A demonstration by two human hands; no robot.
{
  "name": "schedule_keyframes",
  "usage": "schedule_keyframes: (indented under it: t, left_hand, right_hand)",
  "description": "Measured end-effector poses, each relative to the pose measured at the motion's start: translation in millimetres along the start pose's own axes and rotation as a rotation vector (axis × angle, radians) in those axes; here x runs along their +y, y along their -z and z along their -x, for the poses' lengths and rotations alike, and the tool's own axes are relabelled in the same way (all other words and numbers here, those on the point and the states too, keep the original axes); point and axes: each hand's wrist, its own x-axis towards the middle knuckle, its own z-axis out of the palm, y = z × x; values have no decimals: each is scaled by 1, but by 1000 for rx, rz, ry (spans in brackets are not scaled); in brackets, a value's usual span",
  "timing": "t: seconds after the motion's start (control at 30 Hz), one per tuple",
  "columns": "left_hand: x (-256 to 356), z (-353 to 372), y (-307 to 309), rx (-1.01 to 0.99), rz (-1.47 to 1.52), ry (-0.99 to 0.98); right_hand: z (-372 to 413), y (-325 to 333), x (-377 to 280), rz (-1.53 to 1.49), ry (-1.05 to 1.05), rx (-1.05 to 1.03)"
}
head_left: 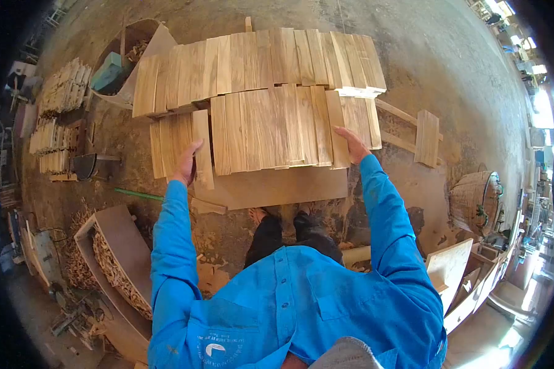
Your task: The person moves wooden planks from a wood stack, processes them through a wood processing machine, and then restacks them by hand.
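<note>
A row of light-brown wooden boards (258, 129) lies side by side on top of a stack in front of me. At its left end my left hand (188, 163) grips the side of a single board (202, 147), which stands slightly apart from the row across a dark gap. My right hand (353, 146) holds the outer board (337, 126) at the right end, its fingertips over the edge. The undersides of both hands are hidden. Behind this row is a longer, higher row of boards (240, 64).
A brown sheet (277, 187) juts out below the stack, near my feet. Bins of wood scraps stand at the upper left (157, 43) and lower left (120, 252). Bundled sticks (64, 89) lie on the left; a wicker basket (474, 200) and a board piece (426, 138) are right.
</note>
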Motion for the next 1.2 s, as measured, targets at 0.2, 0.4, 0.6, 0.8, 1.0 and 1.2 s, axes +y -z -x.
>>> schedule_keyframes:
  t: [0.2,0.4,0.6,0.8,1.0,1.2]
  left_hand:
    - [-12,-29,-5,-19,75,-43]
    - [8,-17,-38,106,-25,-58]
    - [-13,-52,-10,93,-187,55]
    - [33,-15,-62,223,-354,-63]
    - [0,-39,-19,321,-542,-12]
    - [-27,43,-39,392,8,-36]
  right_hand:
    - [-36,20,9,159,71,3]
    - [-19,-23,-40,509,-36,107]
    - [-37,-7,-16,792,167,13]
    - [-98,40,11,1058,227,84]
    - [-46,9,-18,1123,297,5]
    - [-41,28,24,1338,301,51]
